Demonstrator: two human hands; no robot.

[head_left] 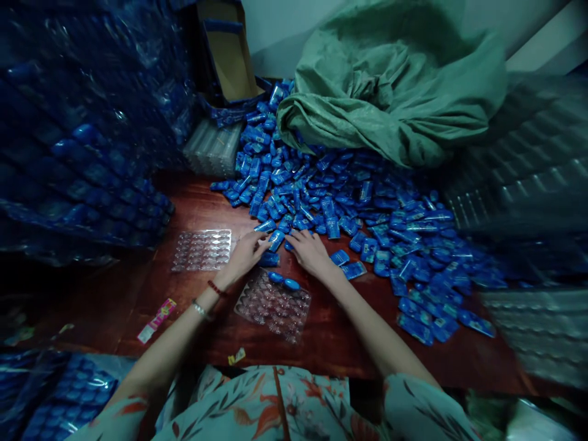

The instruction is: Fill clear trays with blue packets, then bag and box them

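Observation:
My left hand (pixel 247 252) reaches to the near edge of a heap of small blue wrapped packets (pixel 312 190). Its thumb and fingers are closed at one shiny blue packet (pixel 276 241). Close by on the right, my right hand (pixel 311 252) has its fingers curled over another blue packet (pixel 288 244), mostly covered by the fingers. Below the hands lies a clear plastic tray (pixel 275 309) with rows of moulded hollows. Two blue packets (pixel 283 280) sit at its far edge. One more packet (pixel 269 260) rests on the table under my left fingers.
A second clear tray (pixel 202 250) lies to the left on the red-brown table (pixel 197 202). Filled blue trays (pixel 92 165) are stacked at far left, clear tray stacks (pixel 214 147) at the back and right. A green sack (pixel 390 92) and an open carton (pixel 229 61) stand behind the heap.

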